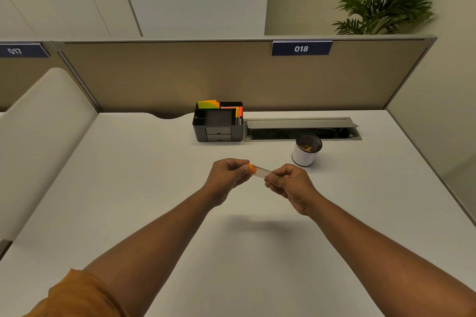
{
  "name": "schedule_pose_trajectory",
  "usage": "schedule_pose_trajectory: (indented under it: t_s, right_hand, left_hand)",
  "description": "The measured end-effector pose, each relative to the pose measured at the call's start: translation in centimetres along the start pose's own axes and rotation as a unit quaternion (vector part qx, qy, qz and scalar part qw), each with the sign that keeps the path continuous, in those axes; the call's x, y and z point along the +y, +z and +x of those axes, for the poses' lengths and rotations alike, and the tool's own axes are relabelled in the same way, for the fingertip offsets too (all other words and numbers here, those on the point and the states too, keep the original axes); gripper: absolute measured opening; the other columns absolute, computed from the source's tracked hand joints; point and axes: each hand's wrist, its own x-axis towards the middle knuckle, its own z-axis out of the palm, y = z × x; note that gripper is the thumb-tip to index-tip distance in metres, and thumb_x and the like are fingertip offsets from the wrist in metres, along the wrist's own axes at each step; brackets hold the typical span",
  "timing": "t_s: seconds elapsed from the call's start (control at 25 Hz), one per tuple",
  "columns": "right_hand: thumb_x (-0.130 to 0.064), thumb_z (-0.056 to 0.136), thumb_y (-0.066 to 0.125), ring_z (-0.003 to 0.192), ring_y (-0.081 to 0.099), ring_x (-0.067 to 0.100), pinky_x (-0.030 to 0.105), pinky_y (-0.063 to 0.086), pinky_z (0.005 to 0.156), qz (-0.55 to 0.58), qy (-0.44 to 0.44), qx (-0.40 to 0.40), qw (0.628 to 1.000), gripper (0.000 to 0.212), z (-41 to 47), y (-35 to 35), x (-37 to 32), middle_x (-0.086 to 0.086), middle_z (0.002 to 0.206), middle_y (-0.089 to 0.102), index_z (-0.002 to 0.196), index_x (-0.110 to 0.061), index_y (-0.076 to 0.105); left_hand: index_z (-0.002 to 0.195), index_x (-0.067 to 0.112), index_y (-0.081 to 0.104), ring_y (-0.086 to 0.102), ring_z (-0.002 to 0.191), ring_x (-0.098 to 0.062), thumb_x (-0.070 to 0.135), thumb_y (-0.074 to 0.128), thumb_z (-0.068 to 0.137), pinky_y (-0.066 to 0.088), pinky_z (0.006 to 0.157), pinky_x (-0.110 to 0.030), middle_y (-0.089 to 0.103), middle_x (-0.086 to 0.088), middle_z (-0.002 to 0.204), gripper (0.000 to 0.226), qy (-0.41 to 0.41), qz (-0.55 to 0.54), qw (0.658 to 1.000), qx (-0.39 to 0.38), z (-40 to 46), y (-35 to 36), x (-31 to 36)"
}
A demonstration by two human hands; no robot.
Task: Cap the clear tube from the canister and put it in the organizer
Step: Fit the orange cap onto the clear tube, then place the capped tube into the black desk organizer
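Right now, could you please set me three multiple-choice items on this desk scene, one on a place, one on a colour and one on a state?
1. Where is the canister?
A. right of the organizer, nearer the person
B. inside the organizer
C. left of the organizer

2. What colour is the cap?
A. blue
B. orange
C. white

3. How is the tube held?
A. lying on the desk
B. in one hand only
C. between both hands, above the desk

Answers: 1 A, it stands to the right in front of the cable tray. 2 B, the cap on the tube's left end is orange. 3 C, the left hand grips the cap end, the right hand the other.
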Motion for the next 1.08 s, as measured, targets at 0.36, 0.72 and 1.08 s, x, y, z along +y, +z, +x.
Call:
schedule_pose_trajectory:
  t_s: [0.36,0.72,1.08]
  right_hand:
    - [-0.009,0.073,0.085,0.072,0.073,0.023,0.031,0.06,0.063,-0.283,-0.024,-0.026,0.958,0.018,1.9,0.5,-0.1,0.011,0.082,0.075,0.083,-0.01,0.07]
    - [-0.017,0.08,0.082,0.073,0.063,0.016,0.029,0.054,0.063,-0.446,-0.086,0.041,0.89,0.017,12.2,4.8,-1.3,-0.003,0.083,0.066,0.08,-0.025,0.068]
    - [-0.015,0.086,0.075,0.065,0.059,0.012,0.028,0.052,0.057,-0.478,-0.231,0.06,0.845,0.013,15.8,8.2,-4.6,-0.005,0.072,0.063,0.083,-0.023,0.066]
  left_hand:
    - [0.113,0.0,0.07,0.071,0.104,-0.031,-0.003,0.062,0.094,0.061,0.092,-0.033,0.072,-0.021,0.113,0.02,-0.03,0.054,0.998,0.011,1.6,-0.8,-2.2]
    - [0.135,0.011,0.059,0.05,0.135,-0.024,0.023,0.055,0.1,0.037,0.113,-0.031,0.055,-0.006,0.144,0.037,0.009,0.462,0.886,0.035,10.2,-6.7,-6.3]
    - [0.133,0.009,0.053,0.035,0.14,-0.03,0.022,0.046,0.098,0.041,0.11,-0.041,0.042,-0.01,0.15,0.038,0.077,0.636,0.768,0.005,10.6,-9.1,-9.3]
